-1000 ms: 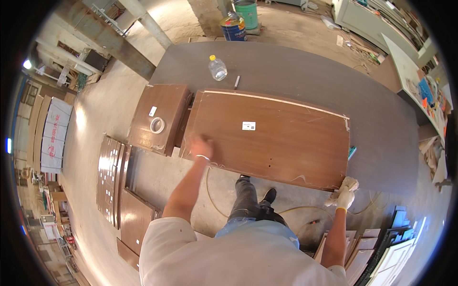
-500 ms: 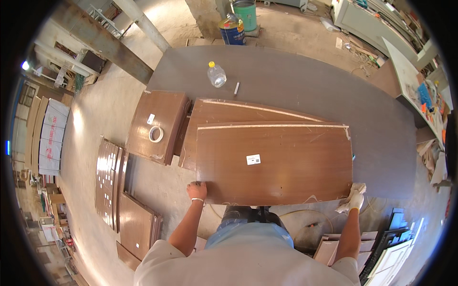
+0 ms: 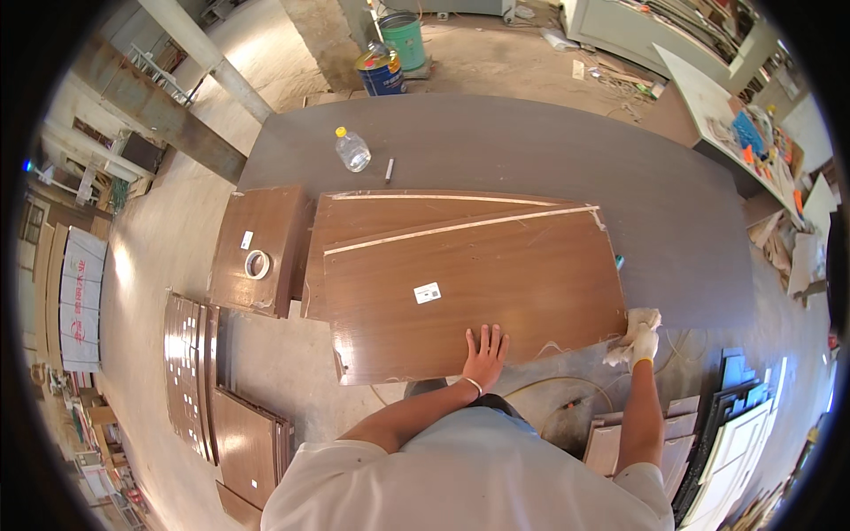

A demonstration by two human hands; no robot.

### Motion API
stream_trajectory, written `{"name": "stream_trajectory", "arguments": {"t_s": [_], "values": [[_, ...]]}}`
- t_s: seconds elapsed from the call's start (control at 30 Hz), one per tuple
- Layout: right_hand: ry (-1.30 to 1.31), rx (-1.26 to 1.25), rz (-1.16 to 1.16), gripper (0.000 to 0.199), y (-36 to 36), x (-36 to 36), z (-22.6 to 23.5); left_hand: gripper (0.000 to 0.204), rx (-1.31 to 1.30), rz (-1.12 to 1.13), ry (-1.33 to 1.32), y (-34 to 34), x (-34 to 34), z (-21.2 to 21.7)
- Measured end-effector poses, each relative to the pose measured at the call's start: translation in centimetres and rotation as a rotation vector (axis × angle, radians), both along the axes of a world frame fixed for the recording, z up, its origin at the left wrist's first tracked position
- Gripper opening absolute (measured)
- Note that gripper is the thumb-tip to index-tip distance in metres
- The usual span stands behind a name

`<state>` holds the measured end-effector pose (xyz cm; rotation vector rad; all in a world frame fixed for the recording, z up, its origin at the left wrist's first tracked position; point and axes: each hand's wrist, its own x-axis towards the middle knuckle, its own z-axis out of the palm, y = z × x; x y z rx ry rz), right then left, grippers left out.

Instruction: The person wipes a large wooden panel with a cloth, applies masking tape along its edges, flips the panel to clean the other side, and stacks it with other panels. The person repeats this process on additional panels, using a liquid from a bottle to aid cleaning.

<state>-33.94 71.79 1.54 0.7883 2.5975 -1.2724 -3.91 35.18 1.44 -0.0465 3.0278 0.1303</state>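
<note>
Grey tabletop (image 3: 673, 212): seen across centre. Brown panel (image 3: 522, 274), centre: now slanted, squared a half-second earlier. Left hand (image 3: 484, 357), lower centre: shifted from panel's corner, laid open upon it. Gloved right hand (image 3: 646, 343), lower right: whitish cloth (image 3: 618, 356) gripped.

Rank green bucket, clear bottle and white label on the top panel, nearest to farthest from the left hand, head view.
1. White label: on top panel, left of left hand.
2. Clear bottle: on table, far left.
3. Green bucket: beyond the table.
</note>
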Motion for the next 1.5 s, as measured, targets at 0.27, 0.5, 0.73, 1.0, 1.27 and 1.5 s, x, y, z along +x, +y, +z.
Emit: {"name": "stream_trajectory", "arguments": {"t_s": [0.27, 0.5, 0.73, 1.0, 1.27, 1.5], "values": [[0.225, -0.961, -0.544, 0.053, 8.3, 13.6, -2.8, 0.057, 0.036, -0.118, -0.051, -6.4, -2.3, 17.6], [0.057, -1.183, -0.678, 0.046, 3.8, 29.2, -9.7, 0.022, 0.168, 0.035, 0.198, -23.8, -17.6, 32.2], [0.214, -1.169, -0.880, 0.044, -3.0, 36.3, -7.9, 0.076, -0.027, 0.381, 0.103, -37.5, -39.6, 28.2], [0.253, -1.053, -1.201, 0.043, -8.7, 45.0, -4.5, 0.084, -0.093, 0.333, 0.253, -39.5, -41.9, 24.7], [0.408, -1.076, -1.149, 0.045, -12.4, 46.3, -4.3, 0.078, -0.262, 0.301, 0.567, -35.4, -34.8, 26.7], [0.360, -1.020, -1.194, 0.044, -9.1, 47.7, -7.0, 0.060, -0.106, 0.139, 0.816, -30.8, -22.0, 30.7]]}}
